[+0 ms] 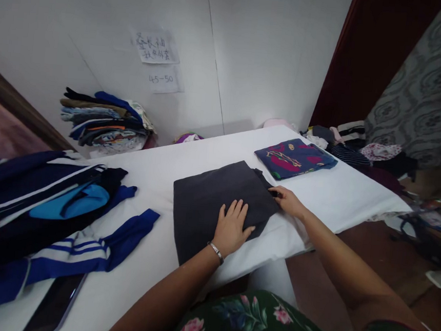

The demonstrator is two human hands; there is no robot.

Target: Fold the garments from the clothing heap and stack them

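Observation:
A dark grey folded garment (210, 195) lies on the white-covered table in front of me; its exact kind does not show. My left hand (232, 227) rests flat on top of it, fingers spread and a bracelet at the wrist. At the garment's right edge, my right hand (285, 199) has its fingers bent and closed on the cloth, the fingertips partly hidden. Just beyond that hand lies a folded navy garment (296, 157) with a magenta and multicoloured pattern, apart from the grey one.
Blue and navy jackets (47, 202) heap at the left, partly over a phone (56, 303). A stack of folded clothes (106, 122) stands by the wall, under paper signs (155, 46). More clothes (356, 141) pile beyond the right end of the table (142, 174).

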